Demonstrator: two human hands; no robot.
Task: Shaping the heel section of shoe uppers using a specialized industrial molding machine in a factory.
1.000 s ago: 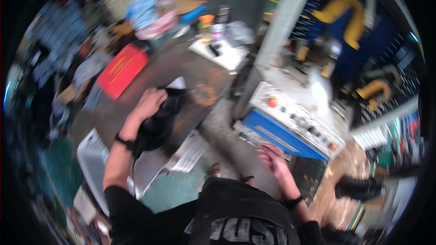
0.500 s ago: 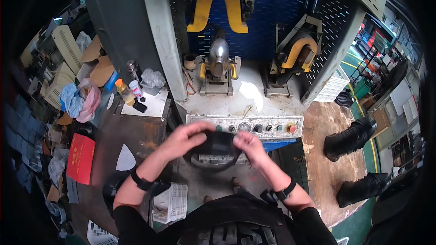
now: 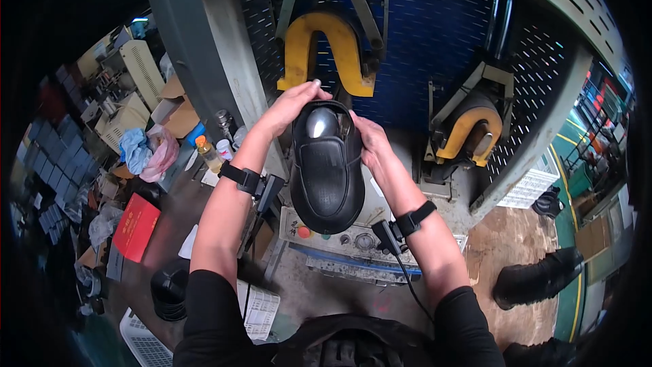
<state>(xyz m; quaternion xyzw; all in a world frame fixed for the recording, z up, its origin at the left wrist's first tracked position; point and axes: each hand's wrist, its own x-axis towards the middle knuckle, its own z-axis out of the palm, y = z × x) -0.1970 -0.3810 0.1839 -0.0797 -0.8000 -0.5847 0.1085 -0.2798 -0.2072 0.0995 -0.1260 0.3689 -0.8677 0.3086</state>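
A black shoe upper is over the shiny metal form of the machine, its rounded toe towards me. Through the upper's opening the top of the form shows. At the left rim of the opening, my left hand grips the upper, fingers together near the back end. My right hand holds the right side, its thumb near the rim and its other fingers partly hidden. A yellow U-shaped clamp hangs just beyond both hands.
A second yellow clamp stands at the right of the machine. Below the upper runs a control panel. Stacked black uppers lie on the wooden table at right. A red box and bottles are on the left.
Both hands have moved forward and up with the black upper, from in front of the control panel onto the metal form. My view has shifted closer to the machine.
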